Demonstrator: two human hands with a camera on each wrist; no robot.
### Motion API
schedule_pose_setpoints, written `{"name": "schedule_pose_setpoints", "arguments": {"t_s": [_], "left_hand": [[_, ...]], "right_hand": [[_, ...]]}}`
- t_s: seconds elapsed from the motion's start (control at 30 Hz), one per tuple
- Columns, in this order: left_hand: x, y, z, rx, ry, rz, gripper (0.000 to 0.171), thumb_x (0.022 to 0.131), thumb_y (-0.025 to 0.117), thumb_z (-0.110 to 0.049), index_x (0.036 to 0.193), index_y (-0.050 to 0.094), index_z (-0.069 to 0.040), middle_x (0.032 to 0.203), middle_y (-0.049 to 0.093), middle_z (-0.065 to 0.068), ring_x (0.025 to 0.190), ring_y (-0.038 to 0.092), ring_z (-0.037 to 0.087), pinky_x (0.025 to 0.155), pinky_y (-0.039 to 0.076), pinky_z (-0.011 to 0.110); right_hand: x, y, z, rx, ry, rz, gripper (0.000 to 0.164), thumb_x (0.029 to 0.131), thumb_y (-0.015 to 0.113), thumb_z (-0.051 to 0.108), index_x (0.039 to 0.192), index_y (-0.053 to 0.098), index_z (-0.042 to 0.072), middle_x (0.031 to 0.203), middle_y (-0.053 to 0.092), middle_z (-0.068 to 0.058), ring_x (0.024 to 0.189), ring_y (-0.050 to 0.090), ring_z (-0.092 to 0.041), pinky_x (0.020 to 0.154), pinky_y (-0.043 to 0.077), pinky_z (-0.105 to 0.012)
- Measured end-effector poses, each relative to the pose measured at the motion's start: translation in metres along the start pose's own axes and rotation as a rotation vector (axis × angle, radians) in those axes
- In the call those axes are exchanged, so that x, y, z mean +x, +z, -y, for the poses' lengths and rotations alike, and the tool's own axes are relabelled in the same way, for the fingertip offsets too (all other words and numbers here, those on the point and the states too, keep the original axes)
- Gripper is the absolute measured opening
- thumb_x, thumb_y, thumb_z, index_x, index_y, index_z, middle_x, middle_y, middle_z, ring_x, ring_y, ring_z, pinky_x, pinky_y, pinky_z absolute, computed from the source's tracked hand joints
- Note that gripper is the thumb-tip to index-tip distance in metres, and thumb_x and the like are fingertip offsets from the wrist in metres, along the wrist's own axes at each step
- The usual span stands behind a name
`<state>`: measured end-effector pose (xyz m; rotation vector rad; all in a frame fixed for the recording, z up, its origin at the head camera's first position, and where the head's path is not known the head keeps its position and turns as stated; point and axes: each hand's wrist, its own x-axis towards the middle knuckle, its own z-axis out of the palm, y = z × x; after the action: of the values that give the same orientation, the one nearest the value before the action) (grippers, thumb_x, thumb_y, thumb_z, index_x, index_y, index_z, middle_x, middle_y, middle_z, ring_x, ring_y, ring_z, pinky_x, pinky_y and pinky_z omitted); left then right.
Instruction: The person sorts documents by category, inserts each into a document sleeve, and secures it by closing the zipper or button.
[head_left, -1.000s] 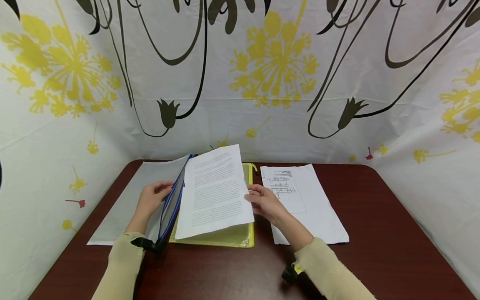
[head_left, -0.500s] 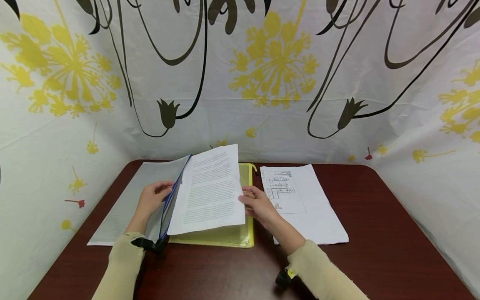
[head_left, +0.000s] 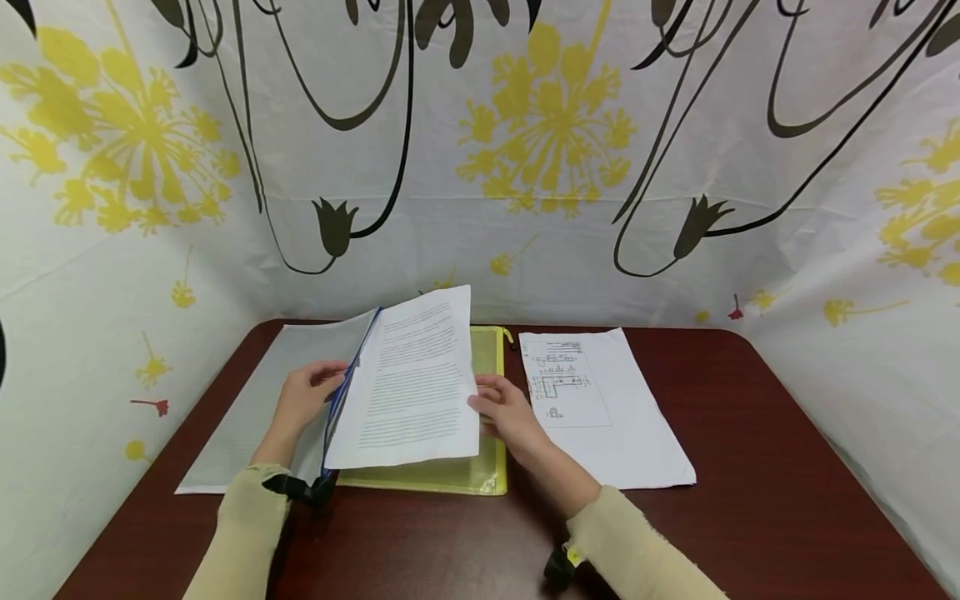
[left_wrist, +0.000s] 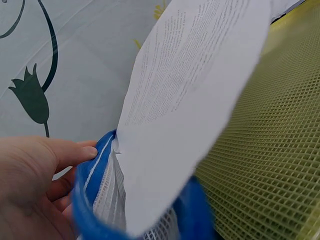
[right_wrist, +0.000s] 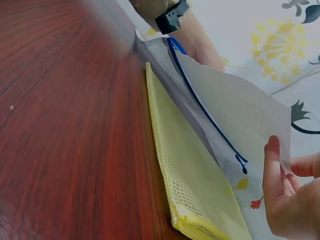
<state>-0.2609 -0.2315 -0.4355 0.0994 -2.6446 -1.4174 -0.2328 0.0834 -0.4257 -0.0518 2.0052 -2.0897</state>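
Two hands work one printed sheet (head_left: 416, 379) at the mouth of a grey mesh pouch (head_left: 236, 425); likely step: feeding the page in sideways, only its left margin at the opening.

Far left: pouch body flat on the table (head_left: 765, 467), as best I can judge, its right side lifted. Long axis near to far, slightly leaning right at the far end; mouth along that long side, facing right.

Next, left hand (head_left: 307, 396): thumb and fingers pinch the blue edging (left_wrist: 95, 172) about midway along, keeping the lips parted. Left wrist view shows the sheet's near corner between the blue lips; how deep the rest sits, cannot tell.

Centre: sheet raised, tilted, a little bowed. Long axis near to far, far end leaning right, roughly parallel to the mouth; left long edge leads, print faces up toward the head camera. Which end is the heading, cannot tell. Beneath it, a yellow mesh pouch (head_left: 453, 477) lies flat.

Right of centre: right hand (head_left: 510, 412) pinches the sheet's right edge, thumb on one face, fingers on the other. My reading: next move calls for a level leftward push, left hand holding the lips apart; the near corner could snag on the mesh or crease.

Far right: paper with a line drawing (head_left: 626, 446), flat, just beyond the yellow pouch, partly behind the right wrist.
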Motion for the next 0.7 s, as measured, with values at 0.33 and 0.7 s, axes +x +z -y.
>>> {"name": "schedule_pose_setpoints", "arguments": {"t_s": [0.33, 0.7], "left_hand": [[-0.0005, -0.0010, -0.0010, 0.004, 0.005, 0.002, 0.031, 0.102, 0.054, -0.011, 0.129, 0.062, 0.002, 0.122, 0.066, 0.024, 0.104, 0.065, 0.027, 0.084, 0.060, 0.029], [0.0002, 0.0003, -0.0003, 0.046, 0.013, -0.019, 0.030, 0.102, 0.055, -0.011, 0.127, 0.064, 0.002, 0.119, 0.067, 0.023, 0.102, 0.066, 0.029, 0.080, 0.059, 0.026]], "right_hand": [[-0.0031, 0.0040, 0.0012, -0.052, -0.060, -0.014, 0.037, 0.097, 0.059, 0.006, 0.133, 0.054, 0.003, 0.116, 0.066, -0.018, 0.080, 0.064, -0.009, 0.067, 0.056, -0.025], [-0.0057, 0.0075, 0.0040, -0.081, -0.126, -0.013, 0.036, 0.097, 0.057, 0.004, 0.132, 0.055, 0.001, 0.119, 0.065, -0.023, 0.078, 0.065, -0.010, 0.065, 0.059, -0.027]]}}
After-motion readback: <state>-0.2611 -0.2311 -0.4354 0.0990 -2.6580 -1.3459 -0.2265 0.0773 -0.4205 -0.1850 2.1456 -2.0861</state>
